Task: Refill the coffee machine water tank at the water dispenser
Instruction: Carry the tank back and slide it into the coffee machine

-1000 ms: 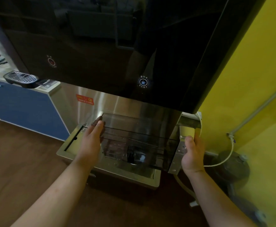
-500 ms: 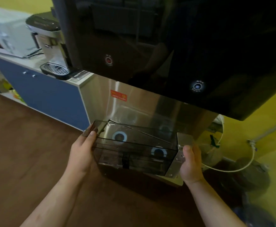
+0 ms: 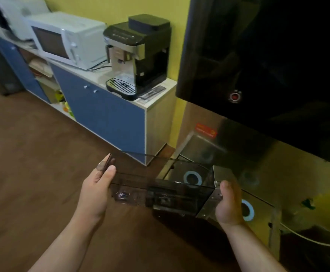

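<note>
Dispenser (image 3: 268, 55) filled the right side of the view, its black glass front hanging over a steel tray (image 3: 262, 205) where pale blue rings glowed. Along the yellow wall to the left ran a blue cabinet (image 3: 105, 112), and on its top stood the coffee machine (image 3: 138, 54) with a white microwave (image 3: 66, 40) just beside it. Low in the middle, above the brown floor and the tray's left edge, the smoky clear tank (image 3: 160, 185) was held roughly level between both hands. The left hand (image 3: 95, 193) was closed around the tank's left end, thumb along the near wall and fingers showing through the tinted plastic behind it. The right hand (image 3: 229, 205) was wrapped on the silvery right end, thumb on top. How much water the tank held could not be told; glints near its bottom suggested some. Judged from the task, the carry toward the coffee machine looked like the step in hand. Doing it well would have meant keeping the open top level, both ends held evenly, and moving smoothly so nothing slopped over the rim. The cabinet corner stood between tank and machine, so the tank would have needed lifting clear of that edge before swinging left.
</note>
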### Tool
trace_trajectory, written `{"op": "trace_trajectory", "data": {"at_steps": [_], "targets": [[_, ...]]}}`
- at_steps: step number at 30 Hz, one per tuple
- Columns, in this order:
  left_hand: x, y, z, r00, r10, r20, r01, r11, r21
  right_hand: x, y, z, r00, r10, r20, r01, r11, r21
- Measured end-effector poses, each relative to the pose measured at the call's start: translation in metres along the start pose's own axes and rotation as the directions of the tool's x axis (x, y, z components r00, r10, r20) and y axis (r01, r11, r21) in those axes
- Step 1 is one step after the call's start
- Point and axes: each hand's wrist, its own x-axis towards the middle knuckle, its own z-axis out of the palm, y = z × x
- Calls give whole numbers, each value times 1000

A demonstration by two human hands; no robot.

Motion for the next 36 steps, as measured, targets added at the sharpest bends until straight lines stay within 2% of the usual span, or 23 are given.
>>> {"op": "trace_trajectory", "data": {"at_steps": [5, 8, 16, 20, 24, 31, 36], "targets": [[31, 10, -40, 997, 31, -75, -34, 999, -34, 26, 1, 61, 996, -6, 88, 2, 999, 46], [53, 14, -56, 991, 61, -115, -67, 997, -44, 48, 11, 96, 988, -34, 151, 32, 999, 13], [144, 25, -87, 977, 70, -204, -78, 997, -30, 118, 30, 189, 973, 55, 224, -62, 998, 24], [203, 30, -93, 976, 46, -215, -56, 998, -38, 161, 41, 229, 981, -7, 193, 5, 1000, 14], [259, 40, -91, 975, 47, -217, -62, 996, -66, 198, 42, 262, 975, -40, 220, 37, 999, 15], [342, 56, -85, 984, 34, -174, -42, 998, -43, 262, 36, 310, 976, -67, 206, 61, 998, 36], [406, 60, -80, 992, 24, -126, -30, 998, -46, 302, 41, 338, 990, -40, 136, 34, 998, 46]]}}
